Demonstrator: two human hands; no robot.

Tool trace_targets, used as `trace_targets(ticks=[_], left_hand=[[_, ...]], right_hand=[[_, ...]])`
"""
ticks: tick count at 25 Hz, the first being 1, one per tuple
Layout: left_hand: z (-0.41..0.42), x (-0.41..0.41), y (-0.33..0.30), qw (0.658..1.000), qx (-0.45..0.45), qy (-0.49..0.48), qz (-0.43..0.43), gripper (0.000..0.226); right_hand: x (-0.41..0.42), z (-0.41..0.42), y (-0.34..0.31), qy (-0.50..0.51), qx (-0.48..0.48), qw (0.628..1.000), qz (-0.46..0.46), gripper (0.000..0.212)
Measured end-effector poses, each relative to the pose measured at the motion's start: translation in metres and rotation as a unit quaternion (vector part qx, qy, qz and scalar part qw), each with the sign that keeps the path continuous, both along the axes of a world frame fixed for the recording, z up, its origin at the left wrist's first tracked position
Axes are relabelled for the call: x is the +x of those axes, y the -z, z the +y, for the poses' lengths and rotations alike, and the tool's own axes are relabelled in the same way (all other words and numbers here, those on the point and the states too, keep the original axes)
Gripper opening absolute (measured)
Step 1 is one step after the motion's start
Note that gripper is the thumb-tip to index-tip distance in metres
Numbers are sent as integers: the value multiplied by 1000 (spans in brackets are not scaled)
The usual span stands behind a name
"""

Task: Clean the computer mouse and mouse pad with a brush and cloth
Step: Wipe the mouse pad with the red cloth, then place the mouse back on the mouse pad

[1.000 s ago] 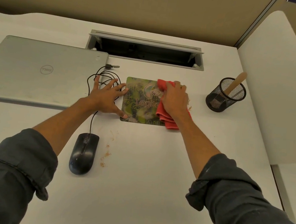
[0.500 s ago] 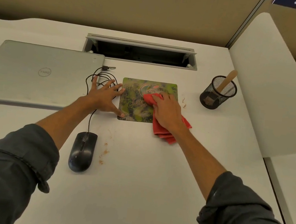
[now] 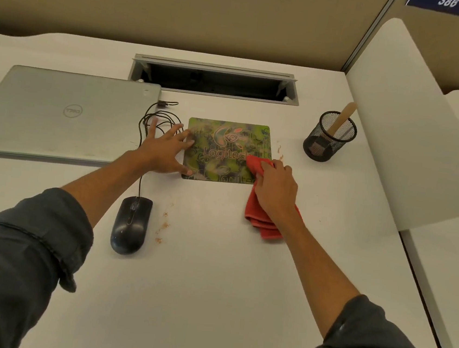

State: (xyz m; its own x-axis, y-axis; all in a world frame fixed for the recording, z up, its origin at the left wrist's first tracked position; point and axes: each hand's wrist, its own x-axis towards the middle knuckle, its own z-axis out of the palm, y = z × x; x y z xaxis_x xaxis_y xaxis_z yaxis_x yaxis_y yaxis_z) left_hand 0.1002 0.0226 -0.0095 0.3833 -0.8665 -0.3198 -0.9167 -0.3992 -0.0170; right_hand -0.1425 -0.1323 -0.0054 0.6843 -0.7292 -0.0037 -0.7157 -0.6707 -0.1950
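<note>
Right hand (image 3: 276, 191) grips the folded red cloth (image 3: 260, 219) at the near-right corner of the green printed Logitech mouse pad (image 3: 226, 151) (mid-desk). Left hand (image 3: 162, 152), fingers spread flat, presses its left edge. Black corded mouse (image 3: 131, 224) sits nearer, left.

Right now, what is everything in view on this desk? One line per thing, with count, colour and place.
mouse pad: one, green patterned, desk centre
cloth: one, red, on the pad's right near corner and the desk
mouse: one, black, wired, near left of the pad
cable: one, black, coiled beside the laptop
laptop: one, silver, closed, far left
pen cup: one, black mesh, right, holding a wooden handle
crumbs: several, brownish, right of the mouse
desk: one, white
left hand: flat on the pad's left edge
right hand: grips the cloth
</note>
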Motion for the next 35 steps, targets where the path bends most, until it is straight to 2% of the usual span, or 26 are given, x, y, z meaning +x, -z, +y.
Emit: trace_targets(ticks=[4,7,10,12,16,20,23,26,28,31,35], left_hand=[[-1,-22,-4,999,-37,30,-4,65],[1,-41,-10,997,-51,44,-36,55],[6,-70,-14,992,-124,26,-6,43],[9,-96,-12,986,-162,27,19,43],[10,-147,-3,976,-209,4,62,47],[18,-181,11,968,-232,-15,95,47],[27,-187,14,965,-237,-27,111,46],[42,-189,10,960,-257,-28,108,46],[58,-188,5,953,-279,-51,108,45],[89,-185,-1,933,-318,-120,117,41],[135,-173,-6,886,-398,-225,75,36]], right_hand=[[-12,13,0,-84,2,996,7,40],[-36,1,-8,0,32,999,-20,43],[-75,-7,-19,39,36,994,-99,46],[-106,-10,-22,64,17,991,-116,47],[-154,-18,-17,100,-13,993,-56,45],[-175,-13,5,109,25,990,81,71],[-177,-9,10,104,45,991,77,79],[-165,1,-2,104,-27,994,18,75],[-145,24,-12,57,-53,993,-87,63],[-102,77,-19,-54,39,978,-196,43],[-48,146,-12,-128,180,956,-192,38]])
